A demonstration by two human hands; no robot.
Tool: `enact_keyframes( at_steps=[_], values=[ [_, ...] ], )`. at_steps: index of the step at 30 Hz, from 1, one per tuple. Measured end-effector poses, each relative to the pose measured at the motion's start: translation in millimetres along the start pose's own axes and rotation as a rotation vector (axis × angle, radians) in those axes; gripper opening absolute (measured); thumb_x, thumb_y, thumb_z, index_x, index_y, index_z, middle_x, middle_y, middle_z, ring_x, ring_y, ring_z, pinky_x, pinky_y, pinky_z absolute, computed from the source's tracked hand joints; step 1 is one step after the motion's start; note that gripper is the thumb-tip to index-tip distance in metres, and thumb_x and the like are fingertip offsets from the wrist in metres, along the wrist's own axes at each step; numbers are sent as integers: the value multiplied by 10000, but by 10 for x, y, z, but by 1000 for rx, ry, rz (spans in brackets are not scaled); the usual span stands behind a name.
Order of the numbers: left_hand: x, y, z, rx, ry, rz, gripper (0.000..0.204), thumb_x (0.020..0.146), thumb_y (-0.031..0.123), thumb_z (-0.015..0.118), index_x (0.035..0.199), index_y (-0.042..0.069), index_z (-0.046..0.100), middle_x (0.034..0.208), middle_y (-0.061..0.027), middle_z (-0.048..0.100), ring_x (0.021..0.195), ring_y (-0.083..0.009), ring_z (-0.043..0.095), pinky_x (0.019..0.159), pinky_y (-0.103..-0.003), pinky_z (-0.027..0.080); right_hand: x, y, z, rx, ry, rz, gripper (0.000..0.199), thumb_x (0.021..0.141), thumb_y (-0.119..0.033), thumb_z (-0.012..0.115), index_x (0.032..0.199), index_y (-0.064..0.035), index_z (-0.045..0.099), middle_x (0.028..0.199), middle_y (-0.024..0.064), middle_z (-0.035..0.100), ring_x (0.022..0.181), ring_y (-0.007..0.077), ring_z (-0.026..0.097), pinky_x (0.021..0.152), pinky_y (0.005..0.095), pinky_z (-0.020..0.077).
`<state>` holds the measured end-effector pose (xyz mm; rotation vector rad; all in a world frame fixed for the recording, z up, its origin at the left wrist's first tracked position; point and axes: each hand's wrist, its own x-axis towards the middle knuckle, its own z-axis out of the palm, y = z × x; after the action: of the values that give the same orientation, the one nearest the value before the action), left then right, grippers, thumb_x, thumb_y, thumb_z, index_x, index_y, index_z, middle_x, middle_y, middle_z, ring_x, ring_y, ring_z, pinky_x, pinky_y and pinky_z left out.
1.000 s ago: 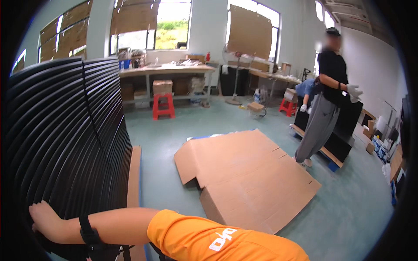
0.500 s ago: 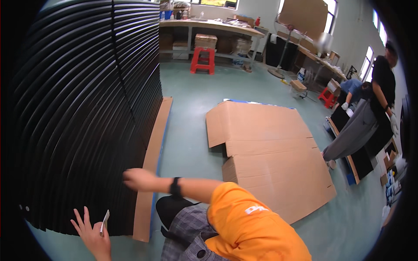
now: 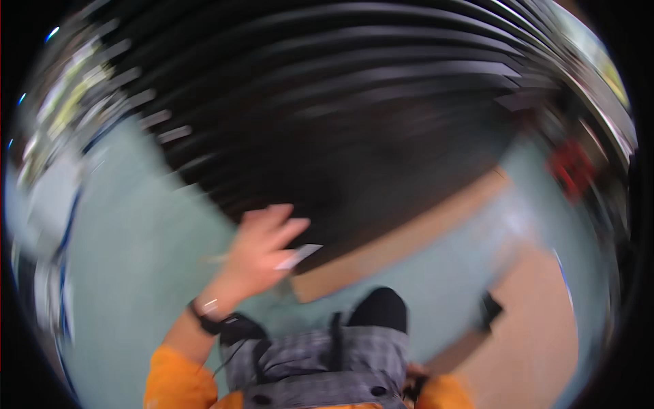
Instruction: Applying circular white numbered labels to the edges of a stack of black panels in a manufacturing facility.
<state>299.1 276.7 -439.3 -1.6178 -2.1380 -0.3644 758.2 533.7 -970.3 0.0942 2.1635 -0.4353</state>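
1. Head view: the picture is badly smeared by motion, so edges and fine textures are hard to read.
2. The left hand [image 3: 262, 249] is raised in front of a tall stack of black sheets [image 3: 354, 116]. Its fingers [image 3: 285, 233] are loosely spread, and a thin pale strip [image 3: 298, 256], flat and narrow like a blade or card, sits between them. How firmly it is held I cannot tell.
3. A dark band [image 3: 208, 317] circles the left wrist, above an orange sleeve [image 3: 174, 371].
4. The black sheets are thin and rigid-looking, piled with their edges showing as many fine parallel lines that bend with the lens. The stack fills the upper half of the picture.
5. A brown cardboard strip [image 3: 402, 249], flat and matt, lies under the stack's lower edge on the pale green floor [image 3: 129, 266], which looks smooth.
6. The right hand is hidden. Only a forearm with a dark wristband [image 3: 492, 310] shows at lower right, over another flat piece of cardboard [image 3: 538, 327].
7. Grey checked trousers [image 3: 320, 361] fill the bottom centre.
8. A blurred red shape [image 3: 571, 170] stands at far right.
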Motion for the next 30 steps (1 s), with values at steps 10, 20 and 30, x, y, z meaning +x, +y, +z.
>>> enact_keyframes(
  at_steps=[10,20,30],
  values=[
    [-322,43,186,-42,100,-6,317,716,113,634,975,-69,636,1284,-239,469,1281,-429,348,1084,-512,285,752,-1921,-2958,-23,136,-541,433,874,-445,508,1135,-111,597,1115,189,584,1065,320,560,863,461,477],
    [-335,-154,502,118,130,76,159,682,227,711,609,85,698,1100,-123,597,1292,-371,349,1125,-550,189,476,-3493,-3595,-86,48,-944,429,874,-437,507,1137,-110,598,1115,189,585,1063,322,560,866,460,475],
    [-314,-150,442,141,128,78,151,703,194,685,608,79,705,1181,-133,580,1316,-337,333,1147,-485,178,39,-3870,-3499,-1,4,-1009,426,874,-428,506,1139,-108,598,1116,190,587,1061,324,561,870,459,474]
  ],
)
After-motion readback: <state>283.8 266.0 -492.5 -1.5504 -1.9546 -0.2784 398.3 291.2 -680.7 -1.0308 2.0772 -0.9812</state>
